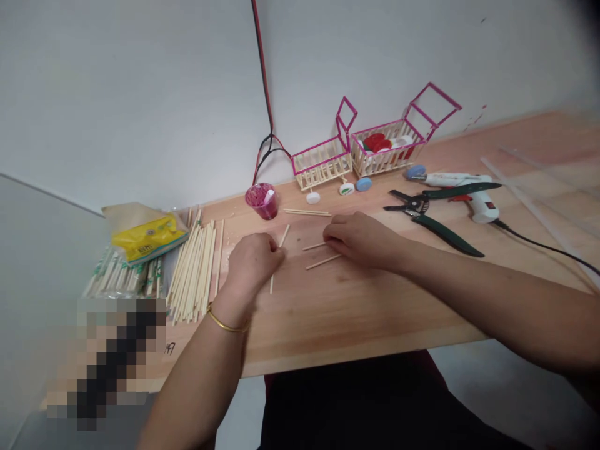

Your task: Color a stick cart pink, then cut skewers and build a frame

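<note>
My left hand (pixel 253 259) has its thumb and fingers pinched together at a thin wooden stick (pixel 285 234). Below those fingers shows another length of stick (pixel 272 284); whether it is the same piece I cannot tell. Over to the right, my right hand (pixel 359 240) is curled with fingertips down on the table. Two short sticks run out from under it, an upper one (pixel 313 247) and a lower one (pixel 322 262); their right ends are hidden by the hand. A pair of short sticks (pixel 307 212) lies side by side just behind the hands.
Loose chopsticks (pixel 194 269) and a yellow packet (pixel 150 237) lie at left. Against the wall stand a purple cup (pixel 262 201) and two pink-rimmed stick carts, one smaller (pixel 323 164), one larger (pixel 389 150) holding bottle caps. Wire strippers (pixel 415 206) and a corded glue gun (pixel 482 203) lie right.
</note>
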Available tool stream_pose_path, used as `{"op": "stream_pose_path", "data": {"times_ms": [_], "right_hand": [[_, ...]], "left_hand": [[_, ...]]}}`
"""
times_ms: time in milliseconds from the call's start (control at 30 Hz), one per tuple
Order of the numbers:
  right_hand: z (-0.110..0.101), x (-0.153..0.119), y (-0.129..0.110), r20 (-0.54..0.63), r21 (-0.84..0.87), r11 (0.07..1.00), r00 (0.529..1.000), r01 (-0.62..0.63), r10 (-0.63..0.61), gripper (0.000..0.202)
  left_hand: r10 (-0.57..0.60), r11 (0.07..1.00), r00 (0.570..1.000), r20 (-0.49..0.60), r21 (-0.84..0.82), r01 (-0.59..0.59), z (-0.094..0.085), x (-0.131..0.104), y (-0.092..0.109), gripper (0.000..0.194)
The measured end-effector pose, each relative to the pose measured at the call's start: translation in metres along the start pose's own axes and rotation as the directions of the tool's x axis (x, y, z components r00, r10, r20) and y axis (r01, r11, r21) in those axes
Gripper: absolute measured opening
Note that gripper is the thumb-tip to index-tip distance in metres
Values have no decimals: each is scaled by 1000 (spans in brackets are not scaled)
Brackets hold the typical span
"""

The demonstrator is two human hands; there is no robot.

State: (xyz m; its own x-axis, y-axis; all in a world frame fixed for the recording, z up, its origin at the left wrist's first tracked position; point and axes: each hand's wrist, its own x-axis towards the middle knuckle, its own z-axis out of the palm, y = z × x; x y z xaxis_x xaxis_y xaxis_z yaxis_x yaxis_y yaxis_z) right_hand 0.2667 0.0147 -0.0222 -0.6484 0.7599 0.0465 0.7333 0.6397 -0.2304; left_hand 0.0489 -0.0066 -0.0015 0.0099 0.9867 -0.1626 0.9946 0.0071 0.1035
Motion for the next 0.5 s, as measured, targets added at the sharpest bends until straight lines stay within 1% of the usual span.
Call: {"op": "stream_pose_path", "data": {"times_ms": [67, 133, 200, 267, 400, 500], "right_hand": [[0, 0, 0, 0, 0, 1000, 1000, -2, 2, 26], [1, 0, 1, -6, 1, 1000, 1000, 1, -1, 26], [2, 0, 1, -14, 1, 1000, 1000, 6, -6, 26], [3, 0, 2, -14, -4, 1000, 1000, 5, -5, 26], [2, 0, 2, -8, -7, 1000, 1000, 4, -4, 26], [3, 0, 2, -8, -4, 1000, 1000, 8, -8, 26]], "left_hand": [[13, 1000, 1000, -25, 15, -12, -2, 0, -2, 22], [102, 995, 994, -38, 5, -102, -2, -2, 1, 22], [217, 976, 976, -17, 0, -217, -1, -3, 5, 24], [286, 957, 958, 15, 42, -287, 2, -4, 9, 27], [315, 930, 949, 27, 193, -314, 7, -5, 14, 31], [345, 904, 938, 35, 257, -342, 12, -6, 16, 31]]}}
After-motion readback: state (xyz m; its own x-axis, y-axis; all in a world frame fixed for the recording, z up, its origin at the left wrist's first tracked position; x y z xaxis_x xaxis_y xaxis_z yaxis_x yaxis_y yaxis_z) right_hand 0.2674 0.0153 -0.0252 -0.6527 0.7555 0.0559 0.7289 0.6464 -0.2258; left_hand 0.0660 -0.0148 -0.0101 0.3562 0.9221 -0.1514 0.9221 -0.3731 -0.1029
